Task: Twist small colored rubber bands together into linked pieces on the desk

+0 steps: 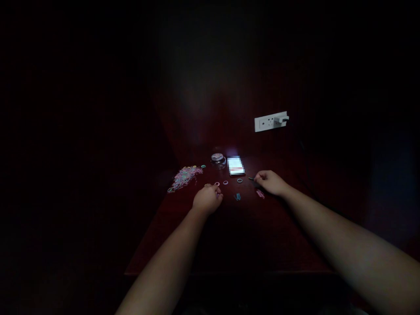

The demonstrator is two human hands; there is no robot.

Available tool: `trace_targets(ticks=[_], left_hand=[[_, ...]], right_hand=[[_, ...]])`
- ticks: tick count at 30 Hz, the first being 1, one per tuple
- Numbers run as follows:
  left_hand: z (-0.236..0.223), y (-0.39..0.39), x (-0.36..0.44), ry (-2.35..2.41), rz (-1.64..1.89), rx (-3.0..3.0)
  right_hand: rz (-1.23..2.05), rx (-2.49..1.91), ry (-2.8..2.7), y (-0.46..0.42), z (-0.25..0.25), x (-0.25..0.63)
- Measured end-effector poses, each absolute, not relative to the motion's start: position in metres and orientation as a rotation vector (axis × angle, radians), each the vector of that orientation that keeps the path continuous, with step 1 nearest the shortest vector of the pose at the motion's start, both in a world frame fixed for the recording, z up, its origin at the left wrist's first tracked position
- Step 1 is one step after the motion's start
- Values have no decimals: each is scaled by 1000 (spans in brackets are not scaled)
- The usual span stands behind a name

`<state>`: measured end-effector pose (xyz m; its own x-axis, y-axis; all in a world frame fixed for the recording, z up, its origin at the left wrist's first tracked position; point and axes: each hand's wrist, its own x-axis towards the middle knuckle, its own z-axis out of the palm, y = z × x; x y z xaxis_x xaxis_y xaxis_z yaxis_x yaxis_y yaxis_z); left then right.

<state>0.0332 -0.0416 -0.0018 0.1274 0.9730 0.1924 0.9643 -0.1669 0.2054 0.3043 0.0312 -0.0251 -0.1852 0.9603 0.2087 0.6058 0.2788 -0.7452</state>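
Darkness covers most of the room, with dim light reaching a reddish-brown bench [256,236] and the wall behind it. On that wall I note a white socket panel [265,123] with a plug [281,119] seated at its right end.

Toward the far side of the bench rests a phone [236,166], screen lit, its content blurred out. Just left of it stands a small clear container [218,161], pale on top. Farther left lies a loose pile of small multicoloured bands [184,177].

Nearer the person, small rings lie spaced apart between the hands: a pink ring [217,184] just beyond the left fingers, a purple ring [225,182] next to it, and a grey-green ring [239,180] below the phone. Closer still are a teal bundle of strips [237,197] and, just beside the right hand, a pink bundle [260,194].

The left hand [207,200] is low over the bench, fingers curled; a speck of purple shows at them, but I cannot tell whether it is gripped. The right hand [270,182] has its fingertips drawn together beside a thin, dark and yellowish piece [251,178]; I cannot confirm a hold.
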Motion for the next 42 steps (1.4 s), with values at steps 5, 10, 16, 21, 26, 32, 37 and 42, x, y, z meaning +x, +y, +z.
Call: trace_targets(ticks=[5,10,16,21,26,32,37,42], left_hand=[[-2,-41,33,1979,461,2353],[-2,-41,33,1961,494,2359],[0,-41,33,1943,463,2361],[0,-40,32,1932,462,2382],[-2,-40,35,1917,488,2403],[3,-37,26,1954,632,2358],[4,-19,-35,2172,1028,2086],[-9,-18,-98,2348,957,1917]], right_hand=[[688,-1418,-1938,31,-22,305],[748,-1410,-2057,27,-16,304],[818,-1358,-2100,26,-16,304],[892,-1337,-2184,20,-13,303],[903,-1320,-2245,15,-7,302],[939,-1295,-2226,20,-10,304],[946,-1305,-2172,21,-12,304],[951,-1336,-2213,22,-10,303]])
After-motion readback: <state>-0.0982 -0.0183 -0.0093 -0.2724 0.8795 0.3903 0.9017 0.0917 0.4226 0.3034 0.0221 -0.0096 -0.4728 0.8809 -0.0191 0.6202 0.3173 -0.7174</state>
